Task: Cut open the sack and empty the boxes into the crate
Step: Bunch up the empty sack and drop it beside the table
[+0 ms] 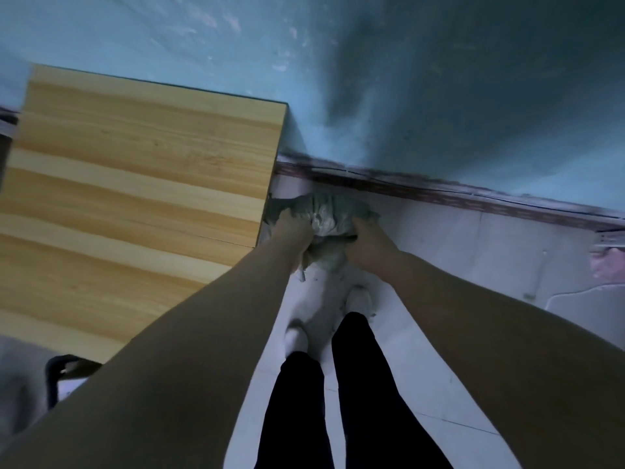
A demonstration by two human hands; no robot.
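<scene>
1. Both my hands are down on the crumpled grey-green woven sack point(323, 220), which sits on the pale tiled floor point(439, 252) right against the dark skirting at the foot of the blue wall point(439, 96).
2. Left hand point(293, 228) is closed on a bunch of sack fabric on the side next to the light wood-grain counter point(145, 170). Right hand point(367, 238) is clamped on the opposite side. Fingers are buried in the folds, so I can't tell the exact finger placement.
3. Two-sided grip looks deliberate: the sack is floppy, and holding both edges keeps the load from sagging or rolling when I lift it or drag it clear.
4. Sack is wedged in the corner between the counter edge and the wall, with my feet just behind it. Little room to work there, so I'd guess it has to come out before cutting.
5. No knife or scissors visible, and no boxes or crate that I can identify. A dark-framed object at lower left is too blurred to name.
6. Status: sack looks uncut. This is the fetch step; cutting and emptying are both pending.
</scene>
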